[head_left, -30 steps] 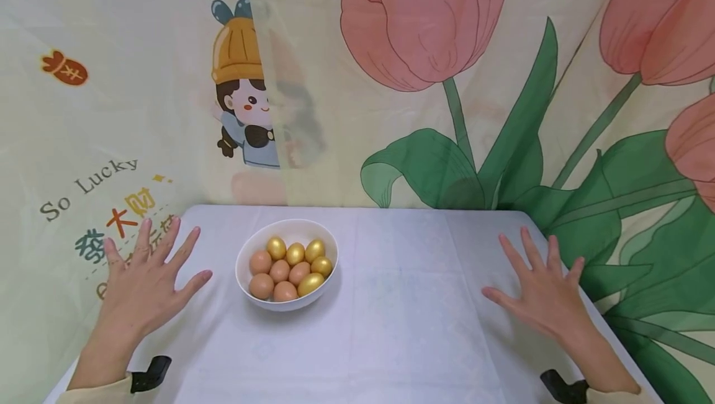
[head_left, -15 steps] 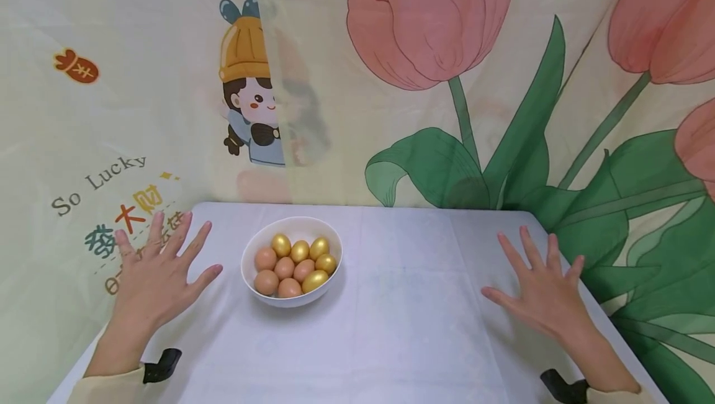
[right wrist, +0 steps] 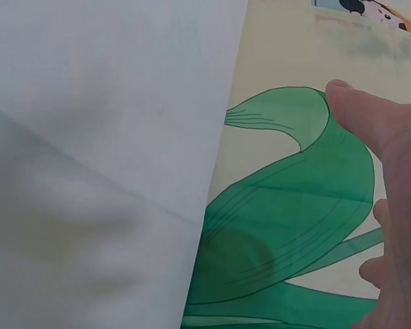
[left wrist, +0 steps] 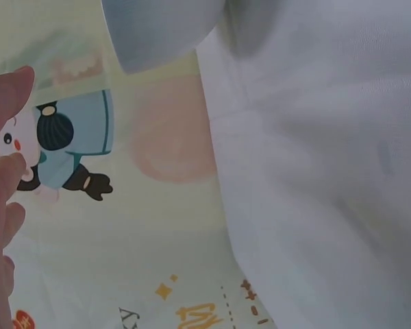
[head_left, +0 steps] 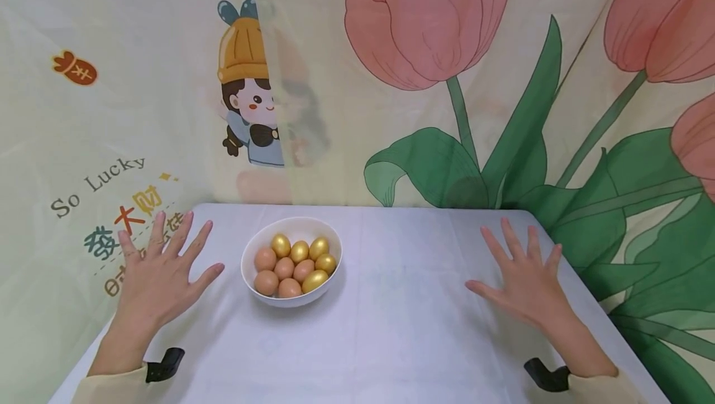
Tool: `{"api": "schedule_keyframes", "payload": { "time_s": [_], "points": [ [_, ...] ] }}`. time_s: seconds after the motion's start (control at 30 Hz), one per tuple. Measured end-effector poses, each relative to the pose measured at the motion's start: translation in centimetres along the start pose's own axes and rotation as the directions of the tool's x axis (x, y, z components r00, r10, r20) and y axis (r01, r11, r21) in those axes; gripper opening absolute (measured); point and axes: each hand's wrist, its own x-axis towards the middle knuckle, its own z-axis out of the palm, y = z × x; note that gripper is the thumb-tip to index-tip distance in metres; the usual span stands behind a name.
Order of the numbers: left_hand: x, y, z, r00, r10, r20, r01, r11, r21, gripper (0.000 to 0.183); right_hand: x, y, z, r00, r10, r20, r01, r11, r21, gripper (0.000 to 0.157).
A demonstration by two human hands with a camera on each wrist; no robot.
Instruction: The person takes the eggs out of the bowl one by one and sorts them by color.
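Note:
A white bowl (head_left: pixel 252 289) stands on the left half of the table, with brown eggs (head_left: pixel 267 282) on its left side and gold eggs (head_left: pixel 315 281) along its back and right. To the left of the bowl my left hand (head_left: pixel 162 280) is held over the table's left side, fingers spread, holding nothing. My right hand (head_left: pixel 525 280) is spread in the same way over the right part of the table, well apart from the bowl. In the left wrist view, part of the bowl (left wrist: pixel 161 31) shows at the top edge.
A white cloth (head_left: pixel 402 329) covers the table. Behind it hangs a printed backdrop (head_left: pixel 324 31) with tulips, a cartoon figure and lettering. Each wrist wears a black strap mount (head_left: pixel 164 365).
My right hand has moved a little to the left and slightly up. The head view has shifted slightly, so the bowl and left hand appear further right; the eggs lie as before.

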Motion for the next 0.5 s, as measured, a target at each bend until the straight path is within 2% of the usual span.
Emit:
{"api": "schedule_keyframes", "payload": {
  "time_s": [0.5],
  "points": [
    [-0.1, -0.1, 0.4, 1.0, 0.012, -0.012, -0.012, 1.0, -0.007, 0.092, 2.0, -2.7, -0.1, 0.995, -0.078, -0.066, 0.08, 0.996, 0.032, 0.111]
  ]
}}
